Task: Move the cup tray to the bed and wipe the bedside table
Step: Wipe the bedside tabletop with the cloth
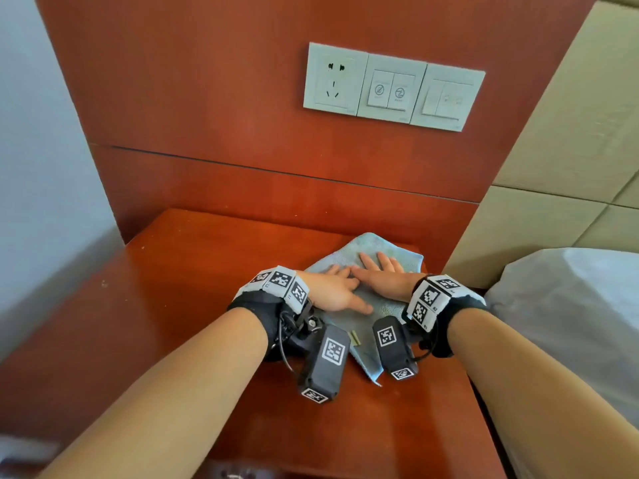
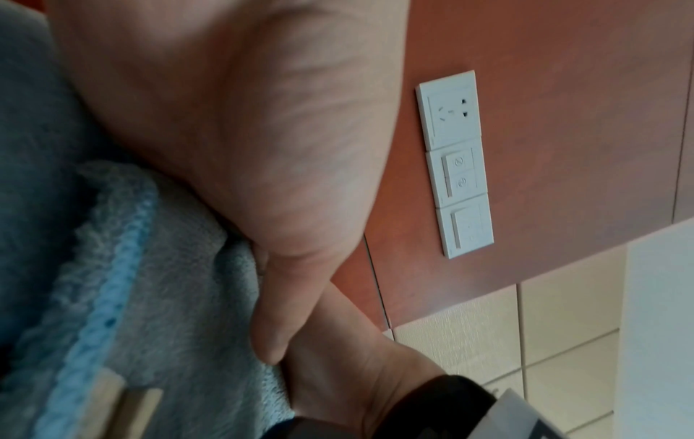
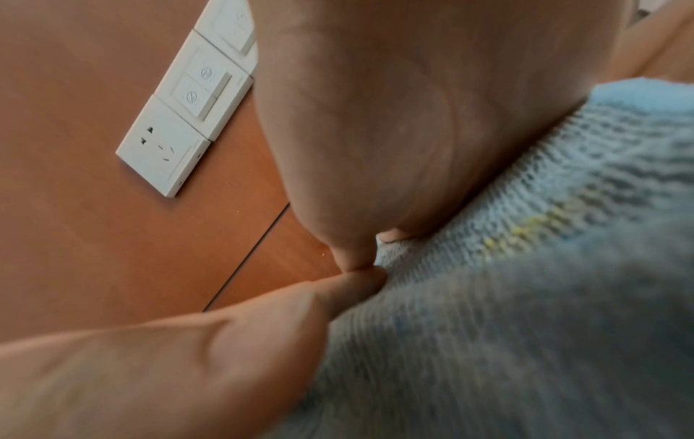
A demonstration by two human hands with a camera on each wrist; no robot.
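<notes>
A light blue cloth (image 1: 380, 250) lies spread on the reddish wooden bedside table (image 1: 179, 271), toward its back right. My left hand (image 1: 332, 288) presses flat on the cloth's left part, fingers straight. My right hand (image 1: 380, 271) lies flat beside it, palm down on the cloth, and the fingers of the two hands touch. In the left wrist view the left palm (image 2: 244, 133) rests on the blue cloth (image 2: 169, 297). The right wrist view has the right palm (image 3: 375, 118) pressing on the cloth (image 3: 525, 297). No cup tray is in view.
A wooden wall panel (image 1: 242, 115) rises behind the table with a white socket and switch plate (image 1: 394, 88). A beige padded headboard (image 1: 570, 150) and the white bedding (image 1: 570, 323) lie to the right. A pale wall (image 1: 41, 167) stands at the left.
</notes>
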